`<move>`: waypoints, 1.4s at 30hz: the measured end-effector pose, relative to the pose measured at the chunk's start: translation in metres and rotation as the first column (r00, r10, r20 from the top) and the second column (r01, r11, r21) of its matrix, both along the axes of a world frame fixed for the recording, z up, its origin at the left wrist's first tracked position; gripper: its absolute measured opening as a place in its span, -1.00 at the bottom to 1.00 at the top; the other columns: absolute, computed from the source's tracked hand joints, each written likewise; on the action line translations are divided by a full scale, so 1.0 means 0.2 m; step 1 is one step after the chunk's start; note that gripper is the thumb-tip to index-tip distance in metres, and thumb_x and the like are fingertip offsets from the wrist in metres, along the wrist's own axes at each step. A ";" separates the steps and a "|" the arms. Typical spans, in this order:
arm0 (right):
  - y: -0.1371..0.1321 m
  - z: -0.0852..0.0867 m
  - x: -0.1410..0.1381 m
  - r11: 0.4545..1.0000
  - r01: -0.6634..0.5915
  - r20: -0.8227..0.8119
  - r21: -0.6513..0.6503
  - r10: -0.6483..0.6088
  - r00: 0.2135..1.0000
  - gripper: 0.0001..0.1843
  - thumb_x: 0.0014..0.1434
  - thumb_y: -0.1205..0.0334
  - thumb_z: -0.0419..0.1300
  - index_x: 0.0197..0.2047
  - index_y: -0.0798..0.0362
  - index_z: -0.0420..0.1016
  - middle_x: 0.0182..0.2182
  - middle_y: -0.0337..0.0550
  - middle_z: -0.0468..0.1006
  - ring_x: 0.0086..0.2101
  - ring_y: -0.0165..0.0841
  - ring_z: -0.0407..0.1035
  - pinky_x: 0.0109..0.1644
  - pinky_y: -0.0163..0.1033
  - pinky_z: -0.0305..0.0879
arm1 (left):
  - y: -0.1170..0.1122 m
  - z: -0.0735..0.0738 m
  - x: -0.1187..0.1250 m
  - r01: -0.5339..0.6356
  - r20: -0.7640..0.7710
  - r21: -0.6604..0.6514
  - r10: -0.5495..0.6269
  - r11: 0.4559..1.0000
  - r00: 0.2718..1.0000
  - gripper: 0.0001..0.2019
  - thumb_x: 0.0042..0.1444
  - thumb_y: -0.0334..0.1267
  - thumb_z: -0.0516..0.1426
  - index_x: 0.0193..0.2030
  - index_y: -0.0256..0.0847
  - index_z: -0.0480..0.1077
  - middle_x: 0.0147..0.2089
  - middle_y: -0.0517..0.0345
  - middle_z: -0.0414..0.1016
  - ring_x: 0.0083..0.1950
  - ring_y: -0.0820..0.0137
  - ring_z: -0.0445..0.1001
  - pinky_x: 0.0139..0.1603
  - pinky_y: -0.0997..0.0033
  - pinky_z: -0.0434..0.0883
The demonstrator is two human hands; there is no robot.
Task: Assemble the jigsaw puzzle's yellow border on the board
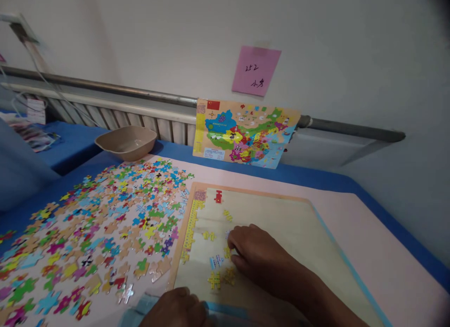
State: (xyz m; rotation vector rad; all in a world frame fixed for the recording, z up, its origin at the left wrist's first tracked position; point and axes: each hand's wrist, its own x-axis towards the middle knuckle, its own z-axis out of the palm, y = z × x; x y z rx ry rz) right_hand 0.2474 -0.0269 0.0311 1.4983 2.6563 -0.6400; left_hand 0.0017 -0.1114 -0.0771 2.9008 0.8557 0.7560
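My right hand (260,256) rests on a wooden map-puzzle board (267,224), its fingertips curled at a small cluster of joined pieces. A pale blue-and-white jigsaw piece (216,261) and yellow pieces (214,280) lie just left of that hand. My left hand (174,310) sits curled at the lower edge of the view, near the board's near left corner, its fingers hidden. Left of the board spreads a large heap of loose multicoloured jigsaw pieces (105,228). A red piece (218,196) lies near the board's far edge.
A colourful map of China (242,132) leans against a radiator at the back of the pink-topped, blue-edged table (386,242). A beige bowl (125,141) stands behind the heap. A pink note (256,71) is stuck on the wall.
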 end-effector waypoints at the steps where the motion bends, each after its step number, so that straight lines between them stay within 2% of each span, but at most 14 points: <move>1: 0.00 0.00 0.00 1.000 0.004 0.006 -0.005 -0.004 1.000 -0.87 0.18 0.42 0.20 -0.29 0.01 0.35 -0.23 -0.18 0.53 -0.27 -0.29 0.25 -0.14 -0.18 0.06 | 0.00 0.00 0.00 -0.003 -0.005 -0.008 0.003 1.000 1.000 -0.61 0.60 -0.21 0.00 -0.36 -0.12 0.29 -0.48 0.35 0.44 -0.51 0.45 0.35 -0.46 0.34 0.27; 5: 0.00 0.01 0.01 1.000 -0.003 0.028 -0.004 0.003 1.000 -0.89 0.20 0.39 0.23 -0.27 0.01 0.38 -0.21 -0.16 0.54 -0.26 -0.28 0.27 -0.14 -0.17 0.06 | 0.00 0.00 0.00 -0.009 -0.019 0.013 0.009 1.000 1.000 -0.64 0.58 -0.26 0.02 -0.35 -0.12 0.29 -0.47 0.34 0.44 -0.51 0.45 0.35 -0.45 0.32 0.26; 12: 0.01 0.03 0.02 1.000 0.007 0.015 -0.007 -0.007 1.000 -0.93 0.23 0.37 0.21 -0.21 0.02 0.44 -0.21 -0.15 0.56 -0.25 -0.26 0.28 -0.12 -0.15 0.06 | -0.01 0.07 0.01 0.027 -0.044 0.065 -0.024 0.998 0.999 -0.65 0.55 -0.29 0.06 -0.37 -0.12 0.24 -0.48 0.34 0.40 -0.51 0.42 0.30 -0.45 0.29 0.16; 15: 0.00 0.00 0.02 1.000 -0.022 -0.010 0.009 0.022 1.000 -0.93 0.23 0.36 0.20 -0.23 0.01 0.43 -0.19 -0.14 0.55 -0.25 -0.25 0.27 -0.14 -0.15 0.04 | -0.01 0.06 0.02 0.023 0.005 0.085 -0.023 0.996 1.000 -0.61 0.58 -0.30 -0.03 -0.39 -0.11 0.22 -0.52 0.31 0.35 -0.54 0.39 0.23 -0.48 0.27 0.11; 21: 0.01 -0.01 0.02 1.000 -0.011 0.007 -0.010 0.011 1.000 -0.89 0.20 0.40 0.18 -0.22 0.01 0.42 -0.17 -0.13 0.54 -0.23 -0.24 0.29 -0.13 -0.15 0.07 | -0.01 -0.01 0.03 -0.004 -0.008 0.061 0.004 0.998 1.000 -0.59 0.57 -0.29 -0.03 -0.41 -0.11 0.23 -0.54 0.29 0.34 -0.55 0.39 0.19 -0.50 0.29 0.12; 25: 0.01 0.00 0.01 1.000 -0.020 0.020 -0.008 0.020 1.000 -0.87 0.19 0.41 0.21 -0.22 0.00 0.40 -0.18 -0.13 0.55 -0.23 -0.24 0.29 -0.12 -0.15 0.08 | 0.00 -0.01 0.03 -0.029 0.032 0.032 0.028 0.999 0.999 -0.57 0.58 -0.23 0.01 -0.43 -0.12 0.22 -0.55 0.32 0.36 -0.56 0.44 0.25 -0.50 0.33 0.16; 34: 0.00 -0.01 0.03 0.999 -0.036 0.001 0.016 0.036 0.999 -0.84 0.20 0.44 0.25 -0.23 0.00 0.40 -0.16 -0.14 0.56 -0.24 -0.24 0.30 -0.14 -0.15 0.09 | -0.01 -0.03 0.02 -0.007 -0.077 0.060 0.012 0.998 0.997 -0.63 0.50 -0.20 0.14 -0.39 -0.10 0.20 -0.53 0.35 0.40 -0.56 0.44 0.34 -0.48 0.35 0.18; 42: 0.00 -0.02 0.03 0.999 -0.029 0.001 0.031 0.029 1.000 -0.84 0.20 0.45 0.25 -0.23 0.00 0.41 -0.17 -0.13 0.56 -0.24 -0.24 0.31 -0.17 -0.16 0.07 | 0.00 -0.01 0.02 -0.004 0.030 0.045 0.003 0.999 1.000 -0.61 0.57 -0.22 0.04 -0.40 -0.11 0.22 -0.54 0.35 0.39 -0.56 0.46 0.33 -0.48 0.36 0.19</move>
